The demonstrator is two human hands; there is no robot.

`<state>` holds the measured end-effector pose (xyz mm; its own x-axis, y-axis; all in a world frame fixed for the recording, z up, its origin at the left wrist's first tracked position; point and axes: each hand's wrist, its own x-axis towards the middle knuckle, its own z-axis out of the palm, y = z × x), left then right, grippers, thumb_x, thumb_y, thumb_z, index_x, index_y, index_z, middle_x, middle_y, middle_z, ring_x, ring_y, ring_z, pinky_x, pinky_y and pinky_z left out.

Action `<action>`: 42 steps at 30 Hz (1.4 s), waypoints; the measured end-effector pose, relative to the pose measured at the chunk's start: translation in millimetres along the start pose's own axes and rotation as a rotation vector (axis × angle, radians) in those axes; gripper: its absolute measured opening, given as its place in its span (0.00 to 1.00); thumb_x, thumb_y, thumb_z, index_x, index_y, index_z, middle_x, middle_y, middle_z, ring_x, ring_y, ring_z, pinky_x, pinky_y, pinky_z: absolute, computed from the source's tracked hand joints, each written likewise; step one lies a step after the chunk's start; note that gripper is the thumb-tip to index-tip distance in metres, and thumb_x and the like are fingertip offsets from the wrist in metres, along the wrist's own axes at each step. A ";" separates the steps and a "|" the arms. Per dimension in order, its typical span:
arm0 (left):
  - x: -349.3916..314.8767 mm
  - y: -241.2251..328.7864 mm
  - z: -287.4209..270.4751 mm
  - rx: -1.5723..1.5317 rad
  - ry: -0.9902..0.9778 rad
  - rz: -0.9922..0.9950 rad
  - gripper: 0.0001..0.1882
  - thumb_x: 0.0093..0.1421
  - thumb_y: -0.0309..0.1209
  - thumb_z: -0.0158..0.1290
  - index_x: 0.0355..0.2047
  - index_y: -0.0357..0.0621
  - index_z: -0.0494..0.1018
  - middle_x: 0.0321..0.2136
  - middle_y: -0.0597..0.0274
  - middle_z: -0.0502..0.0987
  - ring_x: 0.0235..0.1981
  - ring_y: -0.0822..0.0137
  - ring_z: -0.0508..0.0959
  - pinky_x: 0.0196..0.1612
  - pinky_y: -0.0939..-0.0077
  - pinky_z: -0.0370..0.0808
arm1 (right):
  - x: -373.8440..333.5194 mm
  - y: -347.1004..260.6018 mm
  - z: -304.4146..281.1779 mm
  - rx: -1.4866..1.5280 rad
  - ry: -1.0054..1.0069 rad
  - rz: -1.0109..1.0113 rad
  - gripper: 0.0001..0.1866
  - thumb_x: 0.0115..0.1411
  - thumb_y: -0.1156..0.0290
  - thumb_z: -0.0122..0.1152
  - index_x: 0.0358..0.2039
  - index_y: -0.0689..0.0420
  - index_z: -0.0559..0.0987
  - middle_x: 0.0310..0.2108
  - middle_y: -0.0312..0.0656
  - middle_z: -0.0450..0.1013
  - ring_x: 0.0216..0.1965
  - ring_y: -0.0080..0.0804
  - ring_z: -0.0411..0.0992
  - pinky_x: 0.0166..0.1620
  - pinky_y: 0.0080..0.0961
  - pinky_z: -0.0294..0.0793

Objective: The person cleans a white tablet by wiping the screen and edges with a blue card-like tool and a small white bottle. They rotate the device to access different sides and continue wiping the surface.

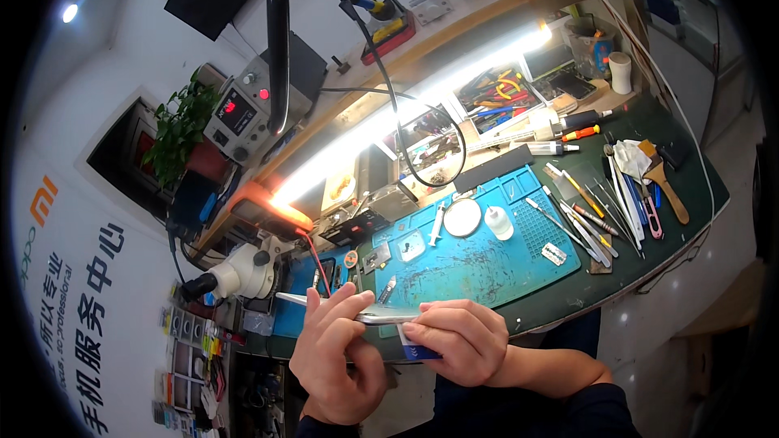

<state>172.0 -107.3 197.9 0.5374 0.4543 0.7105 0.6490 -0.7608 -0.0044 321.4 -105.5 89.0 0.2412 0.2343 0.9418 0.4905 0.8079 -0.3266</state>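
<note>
Close in front of me, both hands are at a thin, flat device with a pale silver edge (383, 318), probably a phone, seen nearly edge-on. My left hand (341, 361) is closed around it, with the fingers along its far side and the thumb curled in. A thin white strip (290, 298) shows beyond the left fingers; whether it belongs to the device I cannot tell. My right hand (469, 342) pinches at the device's right end. From under its thumb pokes a blue card (418, 350) with white marks, against the device's edge.
Beyond my hands lies a blue work mat (519, 264) with a syringe (436, 225), a round white dish (462, 217) and a dropper bottle (499, 224). Tweezers and a brush (669, 186) lie at right. A microscope (243, 270) stands at left; a black cable (395, 105) loops overhead.
</note>
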 end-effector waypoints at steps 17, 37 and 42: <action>-0.3 1.0 1.6 0.029 0.022 0.021 0.16 0.55 0.10 0.43 0.41 0.38 0.68 0.43 0.46 0.85 0.48 0.41 0.85 0.63 0.35 0.72 | -11.7 3.6 -7.2 0.012 -0.040 0.042 0.16 0.51 0.74 0.71 0.41 0.64 0.83 0.37 0.46 0.79 0.37 0.42 0.82 0.41 0.32 0.86; 0.4 -3.1 2.4 0.009 0.012 0.001 0.12 0.57 0.11 0.45 0.39 0.37 0.69 0.45 0.45 0.85 0.51 0.40 0.85 0.63 0.34 0.71 | -20.7 14.2 -1.5 0.204 0.061 0.036 0.16 0.50 0.75 0.77 0.40 0.59 0.83 0.39 0.42 0.82 0.38 0.37 0.83 0.39 0.27 0.85; -1.6 -6.2 1.2 0.004 0.035 -0.010 0.12 0.57 0.11 0.45 0.38 0.37 0.70 0.45 0.44 0.85 0.51 0.41 0.85 0.62 0.38 0.75 | -6.2 9.4 1.2 0.182 0.053 0.032 0.15 0.52 0.76 0.75 0.41 0.59 0.82 0.42 0.43 0.82 0.39 0.37 0.83 0.40 0.28 0.85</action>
<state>167.7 -102.7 195.9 0.5114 0.4455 0.7348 0.6567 -0.7542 0.0002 323.5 -98.7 80.2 0.3004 0.2366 0.9240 0.3237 0.8860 -0.3321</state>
